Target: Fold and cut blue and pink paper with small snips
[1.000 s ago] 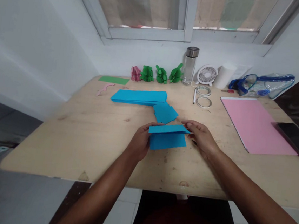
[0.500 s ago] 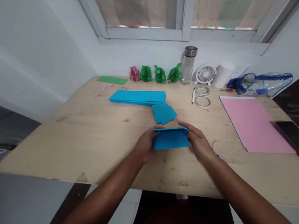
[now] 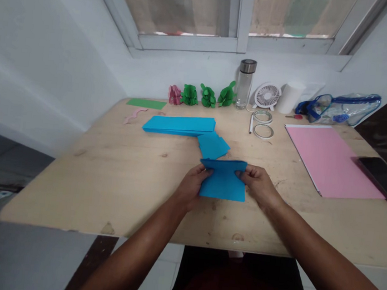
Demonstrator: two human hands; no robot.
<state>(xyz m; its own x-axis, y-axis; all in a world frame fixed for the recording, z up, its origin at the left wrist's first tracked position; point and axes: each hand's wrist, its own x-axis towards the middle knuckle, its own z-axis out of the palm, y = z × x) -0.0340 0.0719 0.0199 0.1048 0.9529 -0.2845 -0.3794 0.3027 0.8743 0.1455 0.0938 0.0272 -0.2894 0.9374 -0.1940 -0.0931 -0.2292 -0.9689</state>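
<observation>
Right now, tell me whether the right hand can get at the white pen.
Likely yes: no object shows between the right hand and the white pen, though that hand must first let go of the blue paper.

Pale wooden table (image 3: 118, 179), long blue paper stack (image 3: 180, 124), smaller blue pieces (image 3: 213, 146), pink sheet (image 3: 332, 163), tape rolls (image 3: 263, 121), white fan (image 3: 267, 96)

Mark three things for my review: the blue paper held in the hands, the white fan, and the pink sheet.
Blue paper (image 3: 223, 183): head view, middle of the side facing the camera.
White fan (image 3: 267, 96): head view, centre of its round grille.
Pink sheet (image 3: 332, 165): head view, middle of its upper surface.
</observation>
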